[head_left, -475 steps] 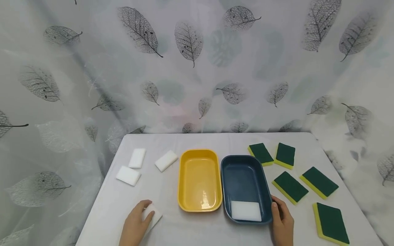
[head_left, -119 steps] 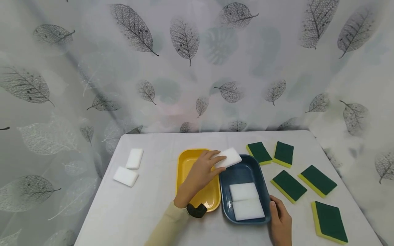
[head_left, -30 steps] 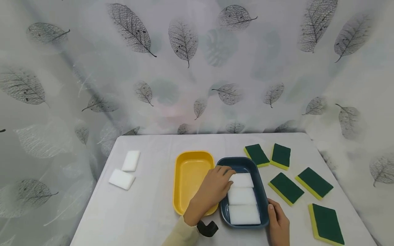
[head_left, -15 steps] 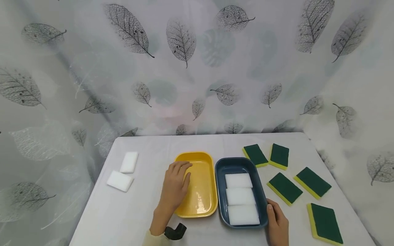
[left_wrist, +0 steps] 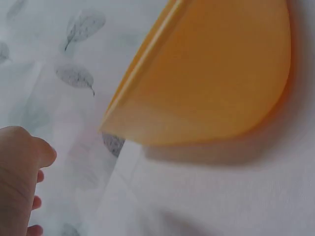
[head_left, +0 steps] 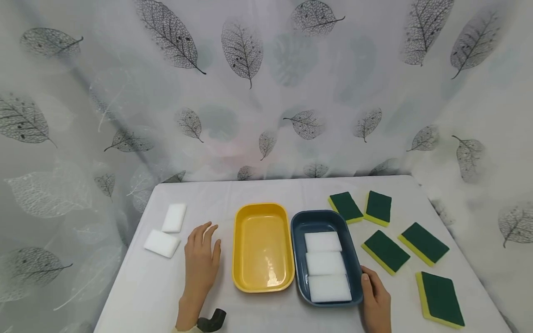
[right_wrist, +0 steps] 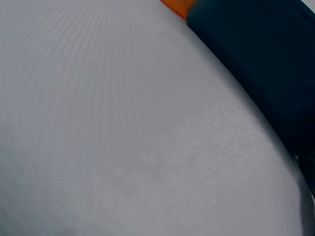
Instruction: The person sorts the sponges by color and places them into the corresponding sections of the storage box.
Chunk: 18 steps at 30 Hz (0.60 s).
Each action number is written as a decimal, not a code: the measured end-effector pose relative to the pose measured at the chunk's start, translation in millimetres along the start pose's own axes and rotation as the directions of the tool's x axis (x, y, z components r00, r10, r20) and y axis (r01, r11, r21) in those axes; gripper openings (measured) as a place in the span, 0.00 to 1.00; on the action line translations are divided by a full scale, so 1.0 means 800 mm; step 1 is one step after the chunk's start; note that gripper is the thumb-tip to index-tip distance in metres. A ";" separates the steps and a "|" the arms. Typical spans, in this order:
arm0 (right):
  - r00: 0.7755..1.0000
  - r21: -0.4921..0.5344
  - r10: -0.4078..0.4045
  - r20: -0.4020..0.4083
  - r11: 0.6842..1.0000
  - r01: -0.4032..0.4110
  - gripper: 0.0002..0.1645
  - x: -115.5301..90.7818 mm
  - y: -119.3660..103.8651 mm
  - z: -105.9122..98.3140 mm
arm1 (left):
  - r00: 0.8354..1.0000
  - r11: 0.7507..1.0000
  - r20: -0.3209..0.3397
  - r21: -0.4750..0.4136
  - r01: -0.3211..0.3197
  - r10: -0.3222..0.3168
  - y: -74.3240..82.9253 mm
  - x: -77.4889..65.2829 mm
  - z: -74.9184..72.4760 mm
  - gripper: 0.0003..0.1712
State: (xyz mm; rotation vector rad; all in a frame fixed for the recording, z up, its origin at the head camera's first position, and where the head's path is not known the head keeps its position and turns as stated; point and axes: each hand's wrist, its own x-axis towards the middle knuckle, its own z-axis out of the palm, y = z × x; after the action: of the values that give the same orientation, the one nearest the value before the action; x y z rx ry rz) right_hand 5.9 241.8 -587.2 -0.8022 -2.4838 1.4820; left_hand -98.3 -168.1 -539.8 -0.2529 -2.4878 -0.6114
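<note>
Left hand [head_left: 201,261]: over the past second I watched it leave the blue tray [head_left: 318,224], cross the yellow tray [head_left: 263,245] and stop at the latter's 9 o'clock, fingers loosely extended, holding nothing.
Blue tray: sits at 3 o'clock of the yellow one, bearing three white blocks [head_left: 326,263] in a column; I judge that third placement finished.
Loose blocks: the farther loose block [head_left: 174,218] lies at half past nine, the nearer loose block [head_left: 161,243] at 9, close together; I count these two as remaining outside.
Right hand [head_left: 376,298]: toward 4 o'clock, it grips the blue tray's side, fingers bent at the rim; my right wrist view hides the fingers, so I can't judge how firmly.
Trays: glossy, smooth, round-cornered rectangles, the yellow one catching bright highlights.
White blocks: matte, crisp-edged slabs, foam-like to my eye.
Green sponges [head_left: 386,252]: five, spread from 2 to past 3 o'clock, each a dark, rough-looking face on yellow foam.
Desk [head_left: 125,296]: smooth white covering; at 12, the curtain [head_left: 229,157] has a soft sheen and skeletal leaf prints.
</note>
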 end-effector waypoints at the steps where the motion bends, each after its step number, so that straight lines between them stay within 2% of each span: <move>1: 1.000 0.003 -0.001 0.000 1.000 0.001 0.31 -0.001 0.000 0.000 | 1.000 1.000 -0.005 0.008 0.014 -0.014 -0.006 -0.002 -0.001 0.26; 5: 1.000 0.006 -0.005 -0.006 1.000 0.006 0.31 -0.002 -0.002 0.000 | 0.996 0.995 -0.020 0.037 0.088 -0.087 -0.028 -0.006 -0.008 0.29; 8: 1.000 0.007 -0.008 -0.010 1.000 0.008 0.31 -0.003 -0.002 0.000 | 0.987 0.986 -0.022 0.048 0.161 -0.160 -0.044 -0.008 -0.014 0.31; 13: 1.000 0.015 -0.021 -0.012 1.000 0.021 0.31 -0.001 -0.003 0.001 | 0.962 0.960 0.015 0.055 0.273 -0.274 -0.069 -0.008 -0.026 0.35; 18: 1.000 0.013 -0.021 -0.017 1.000 0.021 0.31 -0.001 -0.001 0.002 | 0.937 0.937 0.064 0.090 0.339 -0.345 -0.095 -0.009 -0.039 0.37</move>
State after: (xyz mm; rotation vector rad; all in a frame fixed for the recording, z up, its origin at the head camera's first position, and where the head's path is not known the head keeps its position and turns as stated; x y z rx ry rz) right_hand 5.9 239.9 -587.1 -0.7808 -2.4599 1.4768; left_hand -100.4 -249.9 -549.2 0.1963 -2.6479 -0.6504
